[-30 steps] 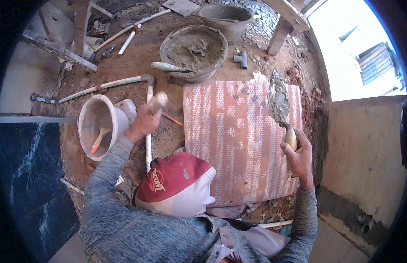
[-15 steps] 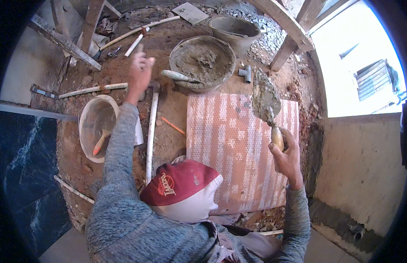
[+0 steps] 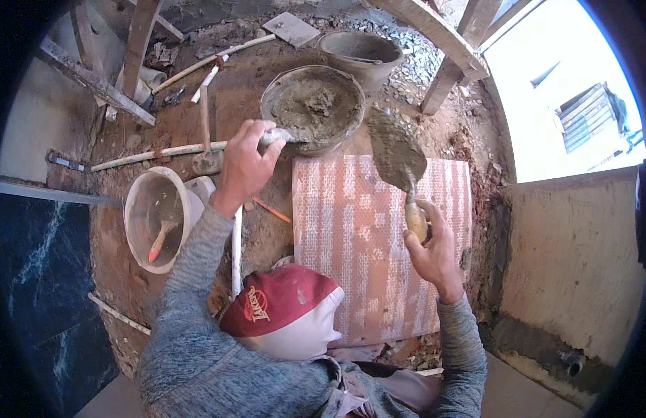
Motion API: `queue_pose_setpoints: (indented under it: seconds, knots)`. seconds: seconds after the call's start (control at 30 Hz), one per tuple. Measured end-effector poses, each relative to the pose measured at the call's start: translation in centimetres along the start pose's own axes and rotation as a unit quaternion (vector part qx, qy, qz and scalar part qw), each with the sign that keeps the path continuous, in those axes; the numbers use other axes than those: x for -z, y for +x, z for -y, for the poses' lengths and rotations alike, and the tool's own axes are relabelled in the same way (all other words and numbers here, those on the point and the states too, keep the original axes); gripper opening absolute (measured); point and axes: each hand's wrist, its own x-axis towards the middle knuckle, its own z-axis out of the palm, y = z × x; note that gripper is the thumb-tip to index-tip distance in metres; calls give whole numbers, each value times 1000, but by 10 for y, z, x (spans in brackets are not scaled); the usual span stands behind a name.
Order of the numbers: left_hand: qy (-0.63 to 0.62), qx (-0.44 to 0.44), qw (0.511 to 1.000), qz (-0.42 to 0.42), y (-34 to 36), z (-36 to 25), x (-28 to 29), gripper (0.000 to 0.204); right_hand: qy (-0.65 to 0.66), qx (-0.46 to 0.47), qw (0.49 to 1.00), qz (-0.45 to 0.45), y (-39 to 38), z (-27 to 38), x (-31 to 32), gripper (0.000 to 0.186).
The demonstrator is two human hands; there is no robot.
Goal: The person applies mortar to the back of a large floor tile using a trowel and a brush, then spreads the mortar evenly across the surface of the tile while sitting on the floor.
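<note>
I see the left hand (image 3: 245, 164) gripping a tool handle (image 3: 274, 136) by the mortar bucket (image 3: 346, 141); right hand (image 3: 433, 249) holds mortar-coated trowel (image 3: 397, 150) over striped tile (image 3: 378, 258). Lettering (image 3: 254, 308), round emblem (image 3: 259, 298) on red-and-white cap (image 3: 295, 292).

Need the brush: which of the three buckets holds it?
The leftmost bucket, beside the left forearm: the orange-handled brush is inside. The mortar-filled bucket and the far bucket show none.

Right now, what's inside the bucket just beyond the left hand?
Grey mortar, lumpy near the middle, lies in the bucket. At its near rim, the left hand holds a tool's pale handle. The mortar covers the bucket's bottom; the tool's far end can't be seen.
</note>
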Motion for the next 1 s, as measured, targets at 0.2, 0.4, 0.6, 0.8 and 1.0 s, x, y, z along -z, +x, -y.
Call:
queue_pose_setpoints:
  seconds: [0.2, 0.4, 0.6, 0.8, 1.0]
  knots:
    - [-12, -2, 999, -32, -22, -42, 5, 29, -41, -6, 998, 56, 5, 40, -27, 49]
    - [-51, -57, 996, -39, -33, -68, -11, 32, -50, 58, 996, 37, -8, 48, -53, 52]
    - [-95, -81, 992, -6, -56, -80, -27, 31, -90, 39, 994, 41, -42, 13, -54, 49]
    - [-158, -29, 985, -68, -70, -72, -5, 28, -124, -112, 985, 41, -71, -62, -38, 42]
    - [-45, 127, 991, 10, -80, -19, 30, 26, -110, -134, 985, 21, -72, -71, 2, 39]
